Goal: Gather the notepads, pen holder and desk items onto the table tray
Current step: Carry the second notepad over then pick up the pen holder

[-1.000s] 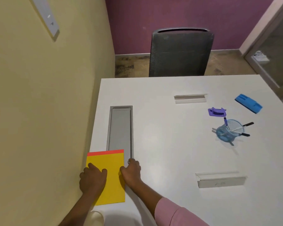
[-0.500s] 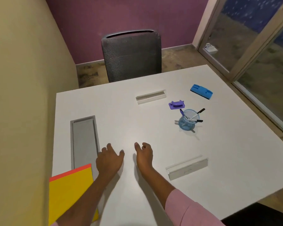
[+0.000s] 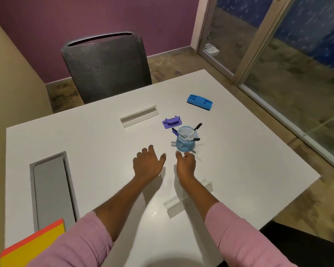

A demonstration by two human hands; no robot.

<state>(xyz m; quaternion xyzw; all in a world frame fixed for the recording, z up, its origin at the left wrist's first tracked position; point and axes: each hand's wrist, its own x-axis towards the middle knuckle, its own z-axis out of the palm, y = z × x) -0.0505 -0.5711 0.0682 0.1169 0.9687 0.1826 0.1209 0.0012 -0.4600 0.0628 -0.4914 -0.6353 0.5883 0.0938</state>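
At centre frame, the left hand (image 3: 148, 163) and right hand (image 3: 185, 164) were held over the table (image 3: 104, 139), fingers loosely spread, nothing gripped. The pen holder (image 3: 185, 140) stood just beyond the right hand. A low, two-sided grip was judged advisable, since pens could spill.

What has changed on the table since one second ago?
Both hands let go of the yellow notepad and moved forward across the table; the left hand and right hand are now empty, close to the blue pen holder. The pen holder, purple item and blue item stayed in place.
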